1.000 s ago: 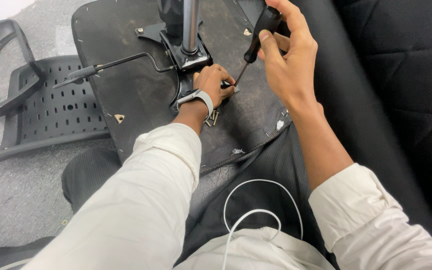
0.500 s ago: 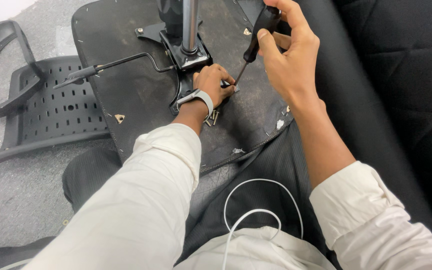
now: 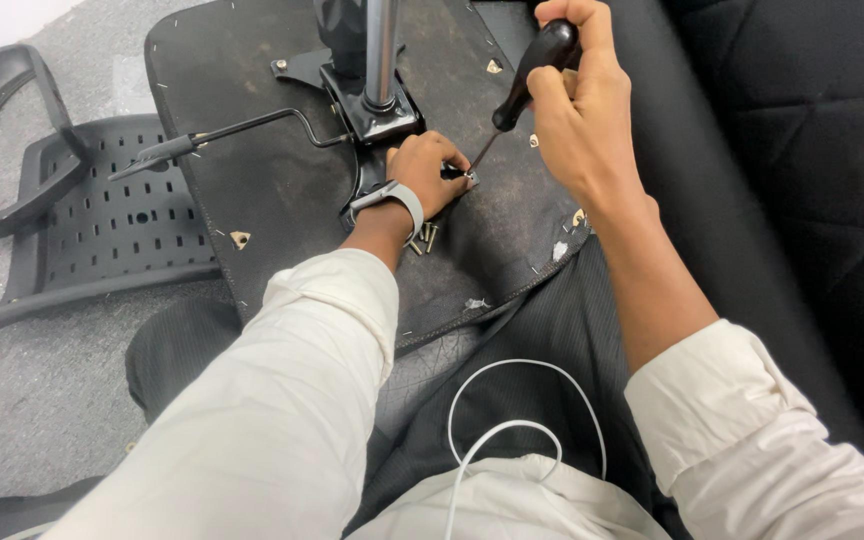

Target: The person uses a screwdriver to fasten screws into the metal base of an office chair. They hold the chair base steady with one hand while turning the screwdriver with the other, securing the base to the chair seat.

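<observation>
Black wood, scuffed and dusty: the underside of a chair seat (image 3: 282,200) lay across the person's lap, its metal post (image 3: 380,50) and mounting plate (image 3: 372,110) pointing up. Since half a second earlier almost nothing had shifted; the right hand (image 3: 582,120) sat a shade lower on the screwdriver (image 3: 522,85), and the tip stayed on the same screw (image 3: 472,178) beside the plate. Judged from that, the screw was mid-turn, neither freed nor seated.

Right-hand fingers were wrapped tight round the dark handle. The left hand (image 3: 422,175), a grey band at the wrist, was curled close against the board by the tip, its fingers narrow and pinched at the screw; whether they gripped it could not be told.

Loose screws (image 3: 424,238) lay just below the left wrist, near the board's lower edge. A bent lever (image 3: 252,128) ran leftward from the plate, well apart from both hands.

Room: the near edge of the board curved over the thigh, and the right edge ended against black upholstery (image 3: 802,150), tight for the right elbow. To the left, open grey floor (image 3: 42,380) held a perforated chair back (image 3: 122,220) and an armrest (image 3: 2,140).
</observation>
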